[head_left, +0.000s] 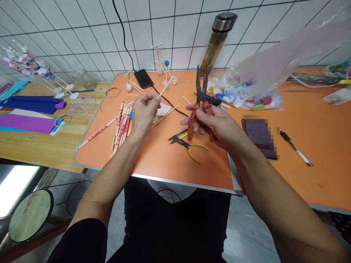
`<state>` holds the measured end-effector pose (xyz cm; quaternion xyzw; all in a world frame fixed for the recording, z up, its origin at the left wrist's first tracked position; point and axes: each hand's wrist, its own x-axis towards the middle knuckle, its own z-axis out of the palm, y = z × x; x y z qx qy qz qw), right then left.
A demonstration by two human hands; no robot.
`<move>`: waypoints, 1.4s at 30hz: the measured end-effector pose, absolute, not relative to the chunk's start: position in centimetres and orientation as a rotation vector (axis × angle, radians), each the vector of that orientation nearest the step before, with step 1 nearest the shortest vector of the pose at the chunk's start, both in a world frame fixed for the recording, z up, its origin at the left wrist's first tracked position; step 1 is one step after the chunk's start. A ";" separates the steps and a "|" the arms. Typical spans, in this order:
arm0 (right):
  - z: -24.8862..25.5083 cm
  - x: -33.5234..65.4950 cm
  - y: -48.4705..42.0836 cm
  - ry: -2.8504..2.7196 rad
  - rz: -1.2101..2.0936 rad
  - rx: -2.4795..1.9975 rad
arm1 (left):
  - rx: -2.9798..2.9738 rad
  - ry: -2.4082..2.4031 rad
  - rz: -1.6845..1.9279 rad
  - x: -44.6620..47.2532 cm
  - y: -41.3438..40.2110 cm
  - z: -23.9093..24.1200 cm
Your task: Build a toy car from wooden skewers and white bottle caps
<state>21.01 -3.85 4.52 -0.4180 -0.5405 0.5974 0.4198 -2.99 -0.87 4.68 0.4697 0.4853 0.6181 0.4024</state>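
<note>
My left hand (145, 115) pinches a thin wooden stick (166, 86), which points up and to the right. In my right hand (210, 120) are long-nosed pliers (202, 91) with red handles, their jaws slightly parted and pointing upward. The jaws are apart from the stick. Below, on the orange table (156, 160), lie yellow-handled pliers (189, 147) and small snips (178, 136). Beside my left wrist is a pile of chopsticks in red-printed wrappers (122, 128). Part of a stick frame (166, 116) shows behind my left hand.
Stick models with wheels (161, 67), a black phone (143, 78) on a cable and a tea bottle (218, 42) stand along the tiled wall. To the right are a plastic bag of coloured pieces (249, 96), another phone (259, 138) and a pen (296, 148).
</note>
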 end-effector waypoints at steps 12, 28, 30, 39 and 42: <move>4.6 18.9 -5.8 -1.727 1.184 -1.309 | 0.989 0.980 1.443 -2.1 -2.2 5.9; 2.7 18.0 -5.4 -2.106 0.411 -1.351 | 1.353 1.123 1.369 -0.4 -3.5 5.0; 2.2 17.8 -5.4 -2.093 0.358 -1.383 | 1.351 1.146 1.385 -0.2 -3.6 5.0; 2.0 17.5 -5.4 -2.139 0.209 -1.491 | 1.280 1.185 1.356 0.0 -3.3 4.7; 2.6 17.6 -5.6 -2.171 0.114 -1.527 | 1.251 1.179 1.337 -0.1 -3.2 4.6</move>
